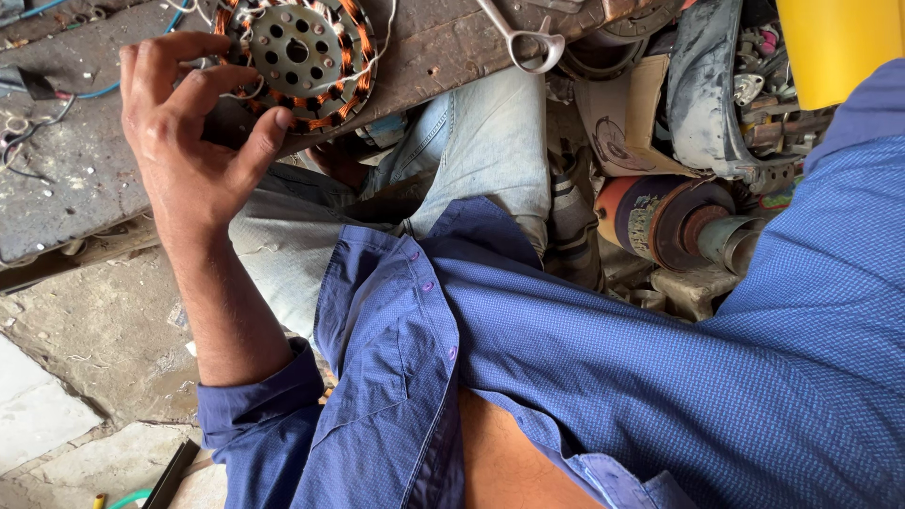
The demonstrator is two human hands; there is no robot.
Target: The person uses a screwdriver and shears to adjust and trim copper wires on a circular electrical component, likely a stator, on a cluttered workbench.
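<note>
A round metal motor stator (300, 58) with copper windings around its rim lies on a worn wooden board (443, 52) at the top of the view. My left hand (193, 132) hovers just left of it, fingers curled and apart, the thumb tip close to the stator's lower edge; nothing is in the hand. Thin white wires trail off the stator. My right hand is out of view; only its blue sleeve (830, 283) crosses the right side. My blue shirt and light jeans (471, 141) fill the middle.
A metal tool with a ring handle (528, 42) lies on the board's right part. A rusty motor rotor (669, 217), a dark plastic housing (707, 94) with parts, cardboard and a yellow container (834, 42) crowd the right. Blue wires lie at top left on a grey slab.
</note>
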